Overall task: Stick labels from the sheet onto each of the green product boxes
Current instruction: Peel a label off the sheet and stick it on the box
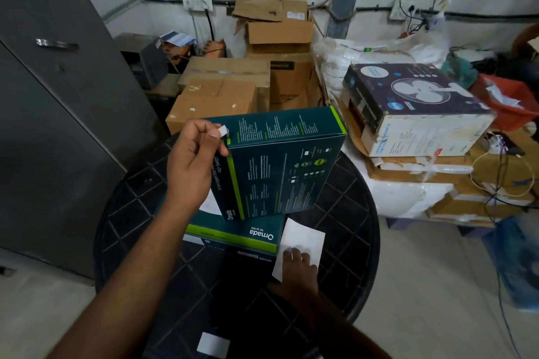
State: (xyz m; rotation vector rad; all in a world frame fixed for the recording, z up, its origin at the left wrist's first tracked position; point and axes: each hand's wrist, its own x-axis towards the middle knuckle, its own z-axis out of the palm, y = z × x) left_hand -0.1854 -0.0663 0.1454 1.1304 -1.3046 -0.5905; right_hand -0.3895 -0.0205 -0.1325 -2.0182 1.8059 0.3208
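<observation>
- Green product boxes, two of them, are sitting on the round black table (344, 213): the upper box (280, 163) is standing tilted on the flat lower box (233, 234), touching it.
- Left hand (192, 154) is pinching a small white label (223, 130) between thumb and fingertip, holding it at the upper box's top left corner; the other fingers are curling inward.
- Right hand (297, 267) is pressing its fingers, lying loosely spread, on the white label sheet (300, 237), which is lying on the table just beside the lower box.
- One more white paper piece (213, 344) is lying on the table's near edge, well apart from the sheet.
- Another white scrap (211, 205) is showing behind the left wrist, partly hidden; what it is cannot be told.
- Brown cartons (221, 87), several in a stack, are standing behind the table against the wall.
- One fan carton (417, 105) is resting on white sacks and flattened boxes to the right.
- A grey metal cabinet (52, 114) is standing to the left.
- Cables (501, 172) are hanging across the right-hand pile.
</observation>
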